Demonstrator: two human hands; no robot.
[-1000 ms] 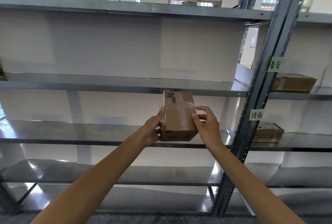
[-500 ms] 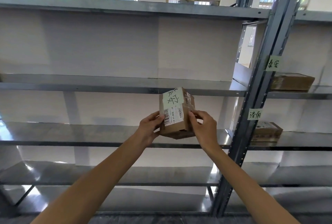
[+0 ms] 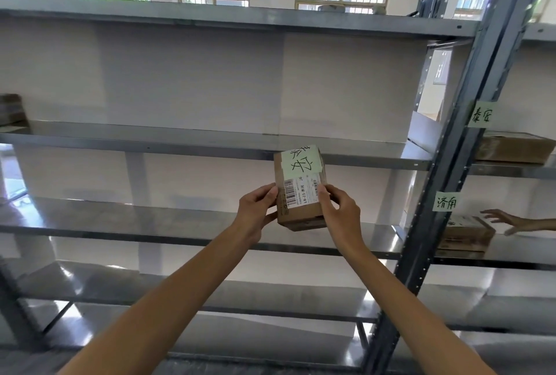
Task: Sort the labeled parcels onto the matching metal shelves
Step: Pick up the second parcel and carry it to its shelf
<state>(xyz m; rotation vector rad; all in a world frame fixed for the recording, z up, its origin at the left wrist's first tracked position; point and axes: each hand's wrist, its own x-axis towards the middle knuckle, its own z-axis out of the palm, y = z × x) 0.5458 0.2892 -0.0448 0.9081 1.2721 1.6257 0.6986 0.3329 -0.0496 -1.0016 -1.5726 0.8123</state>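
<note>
Cardboard parcel (image 3: 301, 191) held upright in the air between both outstretched arms: the left hand (image 3: 257, 213) grips its left edge, the right hand (image 3: 340, 213) its right edge, fingers pressed on the white shipping label (image 3: 301, 192). A green handwritten note (image 3: 301, 161) faces the camera. Behind it run grey metal shelves (image 3: 180, 146) against a white wall; green tags (image 3: 481, 114) mark the upright (image 3: 451, 164). Another person's hand (image 3: 501, 219) reaches toward a box (image 3: 464, 233) at right.
</note>
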